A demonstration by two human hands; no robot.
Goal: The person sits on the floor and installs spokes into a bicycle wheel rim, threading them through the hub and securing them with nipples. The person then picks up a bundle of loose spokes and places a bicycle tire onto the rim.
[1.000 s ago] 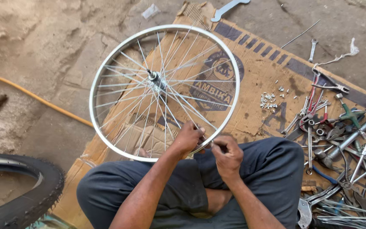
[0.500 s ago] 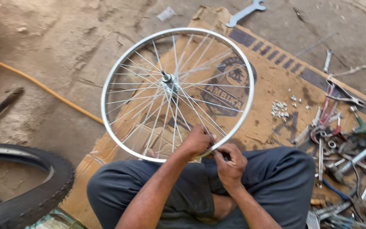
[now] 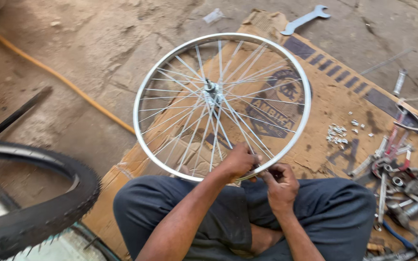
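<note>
Flattened cardboard (image 3: pixel 335 104) on the dirt floor carries the bicycle wheel (image 3: pixel 222 104) at centre frame, its near rim against my knees. Left hand (image 3: pixel 238 162) and right hand (image 3: pixel 280 183) pinch the lower rim; what they grip there is hidden. It looks light and stiff, with thin spokes that would bend, so I hold by the rim.

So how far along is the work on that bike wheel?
The bare wheel looks fully laced: spokes run from hub to rim all round. Both hands, left hand and right hand, are working at the near rim. The knobby tyre lies apart, not yet fitted, and loose small fittings remain on the cardboard.
</note>
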